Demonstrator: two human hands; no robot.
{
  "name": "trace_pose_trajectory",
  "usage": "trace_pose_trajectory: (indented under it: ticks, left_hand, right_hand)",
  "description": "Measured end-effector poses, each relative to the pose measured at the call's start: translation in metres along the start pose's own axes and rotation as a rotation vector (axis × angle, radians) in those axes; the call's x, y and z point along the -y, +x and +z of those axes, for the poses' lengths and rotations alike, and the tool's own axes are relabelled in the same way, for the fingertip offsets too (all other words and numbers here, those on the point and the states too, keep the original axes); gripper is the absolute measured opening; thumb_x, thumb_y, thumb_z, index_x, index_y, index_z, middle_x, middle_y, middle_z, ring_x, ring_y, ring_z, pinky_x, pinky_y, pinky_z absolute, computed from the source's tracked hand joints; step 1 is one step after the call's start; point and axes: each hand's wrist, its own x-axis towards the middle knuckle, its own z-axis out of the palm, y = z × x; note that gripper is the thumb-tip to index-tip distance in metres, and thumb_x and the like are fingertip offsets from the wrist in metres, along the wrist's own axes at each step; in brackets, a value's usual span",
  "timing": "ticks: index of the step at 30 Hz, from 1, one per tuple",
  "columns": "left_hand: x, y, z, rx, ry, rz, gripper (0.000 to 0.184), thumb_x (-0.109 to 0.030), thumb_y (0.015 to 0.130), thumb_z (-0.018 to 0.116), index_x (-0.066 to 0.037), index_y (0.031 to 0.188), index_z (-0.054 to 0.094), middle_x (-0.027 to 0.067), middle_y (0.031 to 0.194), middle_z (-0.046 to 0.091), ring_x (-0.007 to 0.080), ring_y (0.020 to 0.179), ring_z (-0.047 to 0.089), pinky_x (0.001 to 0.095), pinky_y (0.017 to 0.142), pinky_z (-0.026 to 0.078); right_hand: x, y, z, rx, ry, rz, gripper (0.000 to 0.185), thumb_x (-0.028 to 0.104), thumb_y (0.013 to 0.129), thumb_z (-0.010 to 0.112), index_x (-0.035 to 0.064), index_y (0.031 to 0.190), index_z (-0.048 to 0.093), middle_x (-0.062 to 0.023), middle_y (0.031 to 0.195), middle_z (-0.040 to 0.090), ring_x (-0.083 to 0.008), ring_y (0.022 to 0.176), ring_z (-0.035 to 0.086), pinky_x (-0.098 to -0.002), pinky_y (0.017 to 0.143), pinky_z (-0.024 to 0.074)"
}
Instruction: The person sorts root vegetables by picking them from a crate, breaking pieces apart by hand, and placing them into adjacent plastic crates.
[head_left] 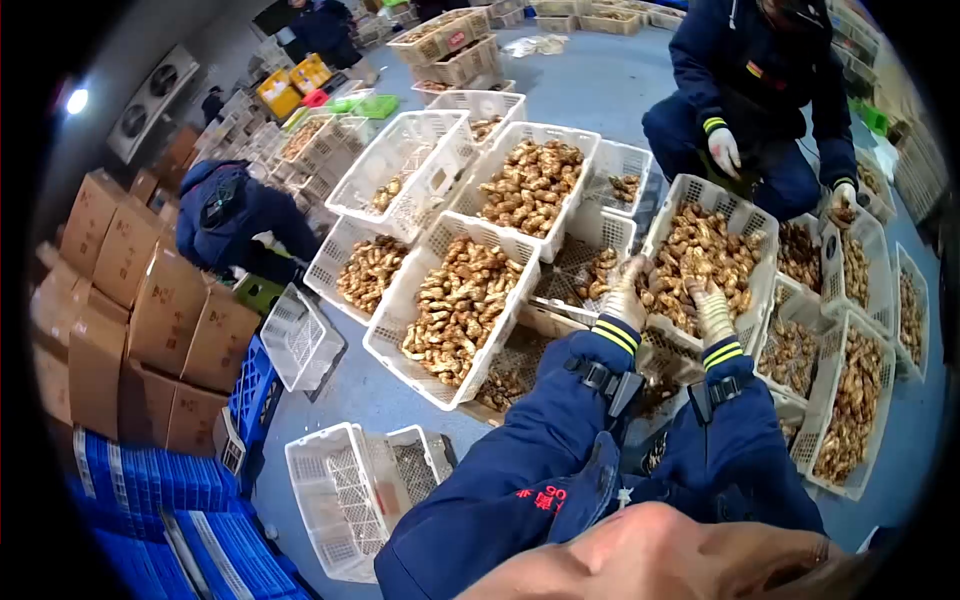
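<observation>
Brown-and-cream mushrooms point(705, 255) fill a white plastic crate point(767, 262) in front of me. My left hand point(624, 296), in a soiled pale glove, is at the crate's left side. Its fingers look curled, and what they hold, if anything, is hard to make out. Over the crate's near part, my right hand point(711, 308) reaches among the mushrooms. It is gloved too, its fingers partly extended and touching them.
Left of my arms stands a large crate of mushrooms point(460, 310). A co-worker point(765, 110) crouches opposite, one gloved hand at a right-hand crate point(868, 265). Cardboard boxes point(165, 310), blue crates point(160, 480) and nested white crates point(340, 490) stand left. Another person point(235, 215) bends over behind.
</observation>
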Motion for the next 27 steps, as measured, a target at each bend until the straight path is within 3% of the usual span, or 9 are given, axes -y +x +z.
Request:
trace_pose_trajectory:
  ticks: [3,8,10,14,17,18,21,24,27]
  left_hand:
    - [-0.012,-0.021,-0.012,-0.118,-0.027,-0.053,0.01,-0.008,0.083,0.07,-0.007,0.091,0.064,0.0004,0.07,0.062,0.009,0.054,0.058,0.0173,0.044,0.046]
    - [-0.029,-0.039,-0.035,-0.151,-0.047,0.0,0.015,-0.003,0.085,0.065,-0.01,0.098,0.063,0.0015,0.08,0.063,0.0117,0.063,0.061,0.0212,0.054,0.053]
    - [-0.029,-0.032,-0.051,0.063,-0.143,0.013,0.016,-0.003,0.085,0.064,-0.012,0.098,0.061,0.0013,0.08,0.063,0.0135,0.068,0.062,0.023,0.056,0.054]
    - [-0.023,-0.02,-0.061,0.012,0.074,0.097,0.01,-0.021,0.088,0.065,-0.014,0.09,0.059,0.0025,0.08,0.062,0.0143,0.066,0.059,0.0331,0.058,0.056]
    - [-0.042,-0.05,-0.022,-0.165,-0.115,-0.007,0.027,-0.038,0.089,0.063,-0.012,0.088,0.058,0.0022,0.076,0.061,0.0133,0.061,0.056,0.0319,0.052,0.054]
    - [-0.045,-0.054,-0.019,-0.122,-0.103,0.005,0.045,-0.056,0.09,0.052,-0.011,0.087,0.058,0.0007,0.071,0.058,0.0109,0.054,0.051,0.0259,0.044,0.043]
    - [-0.049,-0.055,-0.017,-0.15,-0.093,-0.022,0.056,-0.064,0.093,0.029,-0.017,0.08,0.056,-0.0025,0.065,0.051,0.0068,0.044,0.034,0.0218,0.039,0.026]
    - [-0.059,-0.063,-0.018,0.107,-0.216,-0.117,0.055,-0.064,0.094,0.025,-0.02,0.078,0.054,-0.0052,0.061,0.045,0.0058,0.04,0.027,0.0213,0.037,0.021]
    - [-0.059,-0.062,-0.009,-0.16,-0.122,-0.086,0.057,-0.065,0.093,0.023,-0.02,0.08,0.055,-0.0062,0.058,0.042,0.0058,0.037,0.021,0.0214,0.035,0.016]
  right_hand:
    - [-0.048,0.036,-0.021,0.109,0.087,-0.048,0.046,0.026,0.087,0.064,0.0029,0.123,0.046,-0.0026,0.088,0.056,-0.0136,0.07,0.057,-0.0253,0.054,0.0477]
    - [-0.034,0.02,-0.016,0.041,0.047,-0.024,0.047,0.024,0.088,0.061,0.0073,0.129,0.045,-0.0054,0.097,0.059,-0.0178,0.074,0.06,-0.0307,0.063,0.0546]
    - [-0.023,-0.002,-0.02,-0.015,0.114,-0.044,0.047,0.025,0.088,0.061,0.0083,0.13,0.045,-0.006,0.101,0.059,-0.0187,0.076,0.06,-0.0318,0.065,0.0549]
    - [-0.017,-0.012,-0.048,-0.065,0.116,-0.124,0.042,0.028,0.088,0.065,0.0071,0.122,0.052,-0.0063,0.098,0.06,-0.0204,0.084,0.062,-0.0307,0.067,0.0549]
    - [0.01,-0.044,-0.042,-0.176,0.211,-0.112,0.039,0.027,0.087,0.067,0.0086,0.118,0.054,-0.0044,0.091,0.059,-0.0164,0.075,0.06,-0.0289,0.06,0.0532]
    - [0.01,-0.046,-0.042,-0.248,0.224,-0.12,0.04,0.028,0.087,0.068,0.0087,0.118,0.053,-0.0025,0.088,0.058,-0.0152,0.071,0.058,-0.0289,0.058,0.052]
    - [0.008,-0.04,-0.047,-0.247,0.151,-0.06,0.047,0.029,0.087,0.068,0.0065,0.124,0.049,-0.0023,0.089,0.058,-0.0142,0.07,0.058,-0.0254,0.057,0.0529]
    - [0.004,-0.035,-0.046,-0.244,0.106,-0.048,0.051,0.028,0.086,0.069,0.0057,0.125,0.046,-0.0023,0.083,0.057,-0.0148,0.067,0.058,-0.026,0.054,0.0522]
    - [0.0,-0.032,-0.048,-0.2,0.066,-0.07,0.058,0.028,0.086,0.069,0.0048,0.131,0.041,-0.0053,0.091,0.059,-0.0168,0.071,0.06,-0.0269,0.057,0.0531]
